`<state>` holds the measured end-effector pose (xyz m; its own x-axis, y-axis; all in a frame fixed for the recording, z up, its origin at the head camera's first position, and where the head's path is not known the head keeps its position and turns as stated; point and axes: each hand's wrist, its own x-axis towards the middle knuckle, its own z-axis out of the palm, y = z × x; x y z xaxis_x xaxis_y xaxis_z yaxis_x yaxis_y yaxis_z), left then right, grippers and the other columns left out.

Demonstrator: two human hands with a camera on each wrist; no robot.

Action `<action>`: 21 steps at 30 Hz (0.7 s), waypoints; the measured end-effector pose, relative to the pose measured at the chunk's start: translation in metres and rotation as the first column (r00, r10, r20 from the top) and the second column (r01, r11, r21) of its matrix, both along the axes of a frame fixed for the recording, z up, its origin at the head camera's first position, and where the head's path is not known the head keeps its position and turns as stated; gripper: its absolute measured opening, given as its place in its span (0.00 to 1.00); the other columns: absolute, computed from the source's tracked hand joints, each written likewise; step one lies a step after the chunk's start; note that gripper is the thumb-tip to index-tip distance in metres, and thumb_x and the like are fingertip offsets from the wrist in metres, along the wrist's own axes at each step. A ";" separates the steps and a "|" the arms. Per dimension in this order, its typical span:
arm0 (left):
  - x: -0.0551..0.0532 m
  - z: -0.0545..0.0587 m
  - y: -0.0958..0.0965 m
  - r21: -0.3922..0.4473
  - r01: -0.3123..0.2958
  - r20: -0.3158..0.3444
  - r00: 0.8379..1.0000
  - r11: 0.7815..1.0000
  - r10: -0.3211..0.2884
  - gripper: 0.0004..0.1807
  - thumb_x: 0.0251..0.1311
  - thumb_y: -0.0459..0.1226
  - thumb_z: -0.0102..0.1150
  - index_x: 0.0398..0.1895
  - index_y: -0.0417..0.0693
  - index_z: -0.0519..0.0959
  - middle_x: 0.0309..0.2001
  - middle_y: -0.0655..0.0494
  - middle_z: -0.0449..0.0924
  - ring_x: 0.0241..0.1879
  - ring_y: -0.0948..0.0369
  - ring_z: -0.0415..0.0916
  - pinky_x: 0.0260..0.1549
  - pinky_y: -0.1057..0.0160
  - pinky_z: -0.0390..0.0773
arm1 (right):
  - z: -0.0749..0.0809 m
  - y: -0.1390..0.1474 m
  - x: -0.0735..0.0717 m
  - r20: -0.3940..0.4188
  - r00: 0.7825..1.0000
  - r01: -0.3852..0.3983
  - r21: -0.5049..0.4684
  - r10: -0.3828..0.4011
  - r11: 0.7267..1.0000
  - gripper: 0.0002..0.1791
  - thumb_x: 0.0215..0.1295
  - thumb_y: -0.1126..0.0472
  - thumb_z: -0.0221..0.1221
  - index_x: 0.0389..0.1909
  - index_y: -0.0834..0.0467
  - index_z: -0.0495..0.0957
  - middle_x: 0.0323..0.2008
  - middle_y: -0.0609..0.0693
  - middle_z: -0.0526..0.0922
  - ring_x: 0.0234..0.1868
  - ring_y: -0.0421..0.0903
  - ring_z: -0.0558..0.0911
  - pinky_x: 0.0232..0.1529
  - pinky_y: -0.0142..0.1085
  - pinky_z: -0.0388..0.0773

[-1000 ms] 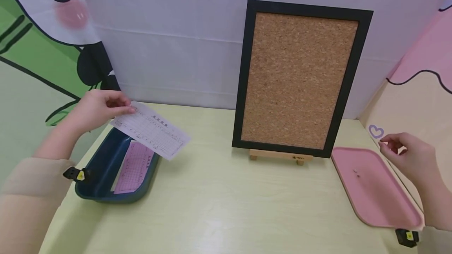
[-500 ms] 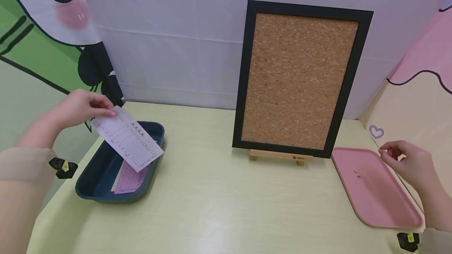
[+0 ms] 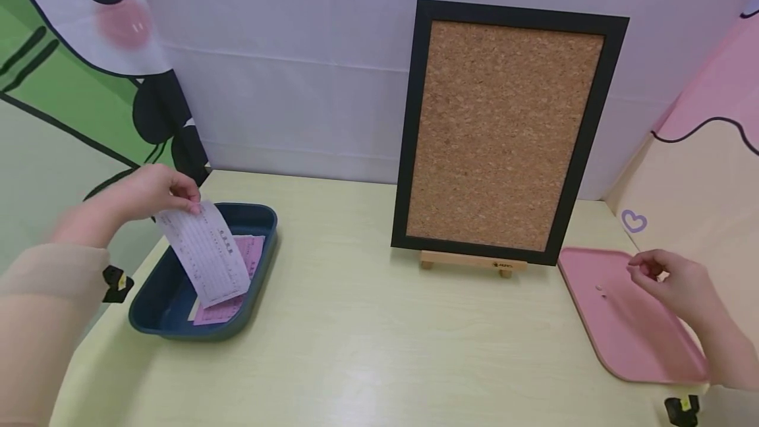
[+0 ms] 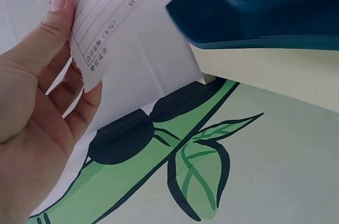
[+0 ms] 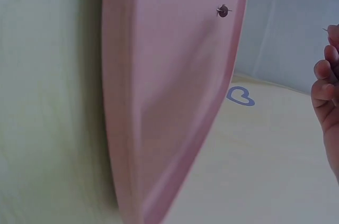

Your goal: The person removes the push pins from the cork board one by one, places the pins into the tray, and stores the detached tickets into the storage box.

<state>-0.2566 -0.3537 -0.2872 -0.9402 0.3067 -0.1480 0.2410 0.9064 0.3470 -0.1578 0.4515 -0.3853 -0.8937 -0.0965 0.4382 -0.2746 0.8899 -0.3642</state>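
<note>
My left hand [image 3: 157,193] pinches a white printed form slip [image 3: 207,252] by its upper corner, above the dark blue bin [image 3: 151,308]. The slip hangs tilted, its lower end over pink printed slips [image 3: 252,252] lying in the bin. In the left wrist view the thumb presses on the printed face of the slip. My right hand [image 3: 676,282] is over the pink tray [image 3: 628,341] with thumb and index finger together. From the fingertips in the right wrist view juts a thin metal point of a thumbtack [image 5: 325,29]; its head is hidden. Small thumbtacks [image 5: 223,11] lie on the tray.
A black-framed corkboard [image 3: 510,137] leans on a small wooden easel [image 3: 474,262] at the back of the pale table [image 3: 385,341]. Printed cloth [image 3: 296,84] hangs behind and at both sides. Bare tabletop lies between bin and tray.
My left hand has brought the slip left, then lowered it toward the bin, with its lower end swinging downward. My right hand has moved down and slightly left over the tray.
</note>
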 end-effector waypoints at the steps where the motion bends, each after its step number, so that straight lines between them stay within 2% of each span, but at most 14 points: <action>1: 0.000 -0.002 0.001 -0.005 0.015 -0.007 1.000 1.000 -0.015 0.04 0.54 0.36 0.66 0.30 0.46 0.79 0.30 0.52 0.78 0.27 0.58 0.74 0.24 0.62 0.74 | -0.002 0.000 0.000 0.003 1.000 -0.001 0.001 0.001 1.000 0.08 0.47 0.71 0.66 0.29 0.59 0.79 0.20 0.34 0.72 0.25 0.24 0.66 0.24 0.20 0.61; 6: -0.002 -0.013 0.005 -0.031 0.075 -0.035 0.996 0.997 -0.076 0.06 0.50 0.35 0.69 0.28 0.47 0.80 0.29 0.53 0.77 0.28 0.58 0.73 0.26 0.63 0.75 | -0.010 0.002 0.001 0.038 0.999 -0.004 -0.016 0.004 1.000 0.08 0.48 0.71 0.66 0.29 0.58 0.79 0.20 0.33 0.72 0.24 0.25 0.67 0.24 0.21 0.61; 13: -0.005 -0.030 0.012 -0.059 0.115 -0.040 0.992 0.992 -0.117 0.06 0.48 0.36 0.70 0.25 0.51 0.80 0.27 0.58 0.78 0.29 0.59 0.71 0.28 0.62 0.74 | -0.016 0.001 0.001 0.101 0.994 -0.025 -0.016 0.027 1.000 0.08 0.50 0.71 0.65 0.30 0.59 0.79 0.20 0.37 0.72 0.25 0.28 0.66 0.23 0.22 0.62; 21: -0.004 -0.048 0.015 -0.035 0.140 0.013 0.990 0.989 -0.140 0.05 0.50 0.36 0.69 0.28 0.51 0.81 0.27 0.59 0.79 0.29 0.60 0.71 0.33 0.60 0.76 | -0.021 0.001 0.003 0.139 0.990 -0.006 -0.005 0.007 1.000 0.07 0.50 0.70 0.66 0.31 0.60 0.78 0.21 0.39 0.72 0.25 0.29 0.65 0.22 0.24 0.62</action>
